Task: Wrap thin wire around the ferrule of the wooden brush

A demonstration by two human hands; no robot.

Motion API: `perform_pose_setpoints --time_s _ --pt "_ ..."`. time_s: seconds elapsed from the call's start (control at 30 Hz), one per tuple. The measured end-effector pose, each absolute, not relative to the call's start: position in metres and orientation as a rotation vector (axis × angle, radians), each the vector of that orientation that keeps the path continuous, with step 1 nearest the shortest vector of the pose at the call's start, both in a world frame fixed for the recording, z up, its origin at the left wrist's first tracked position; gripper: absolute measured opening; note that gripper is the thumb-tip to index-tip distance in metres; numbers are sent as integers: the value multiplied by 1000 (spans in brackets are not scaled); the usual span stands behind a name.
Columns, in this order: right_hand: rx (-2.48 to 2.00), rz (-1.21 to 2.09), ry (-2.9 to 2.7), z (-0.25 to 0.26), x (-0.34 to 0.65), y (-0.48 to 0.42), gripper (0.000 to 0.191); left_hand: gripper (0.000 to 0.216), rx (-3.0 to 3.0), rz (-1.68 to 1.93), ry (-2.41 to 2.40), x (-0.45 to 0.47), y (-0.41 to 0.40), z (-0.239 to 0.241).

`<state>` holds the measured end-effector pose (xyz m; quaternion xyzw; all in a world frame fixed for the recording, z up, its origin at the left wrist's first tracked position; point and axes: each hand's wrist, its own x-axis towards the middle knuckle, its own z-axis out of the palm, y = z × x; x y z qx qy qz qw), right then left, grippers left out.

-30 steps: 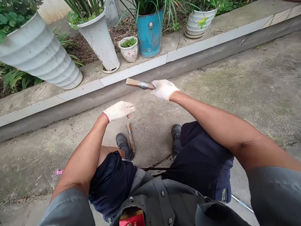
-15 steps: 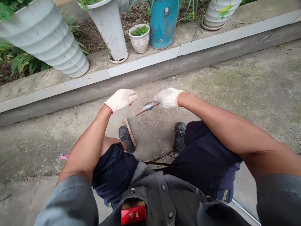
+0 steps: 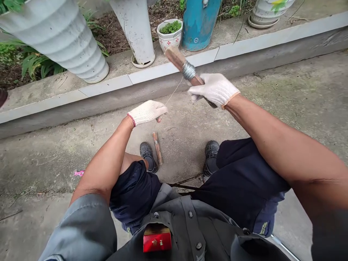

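My right hand, in a white knitted glove, is closed round the lower end of a wooden stick. Silvery wire is wound in a thick coil about the stick's middle, and the stick tilts up to the left. From the coil a thin strand runs down to my left hand, also gloved, whose fingers pinch its end. A second wooden stick, with some wire round it, lies on the concrete by my left shoe.
A low ledge edged with pale tiles crosses ahead. On it stand a tall white pot, a small flowered pot and a blue container. A pink object lies on the ground at left.
My right hand has lifted the wire-wound stick up and to the right, and its far end now points upward. The strand between my hands now shows. The stick on the ground has shifted in view.
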<state>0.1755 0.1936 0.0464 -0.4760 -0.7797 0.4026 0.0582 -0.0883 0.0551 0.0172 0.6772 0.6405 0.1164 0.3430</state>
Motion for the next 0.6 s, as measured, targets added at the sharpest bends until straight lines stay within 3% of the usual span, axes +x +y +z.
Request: perform_pose_setpoints --time_s 0.07,0.23,0.4,0.6 --pt "-1526 1168 -2349 43 180 203 36 43 1759 248 1684 -91 55 15" --pt "-1740 553 -2671 31 184 221 42 42 1762 225 1710 -93 55 17" --pt "-1750 411 -3190 19 171 206 36 37 1812 246 1706 -91 55 24" --pt "-1098 765 -3629 11 167 163 14 39 1882 191 1709 -92 56 18"
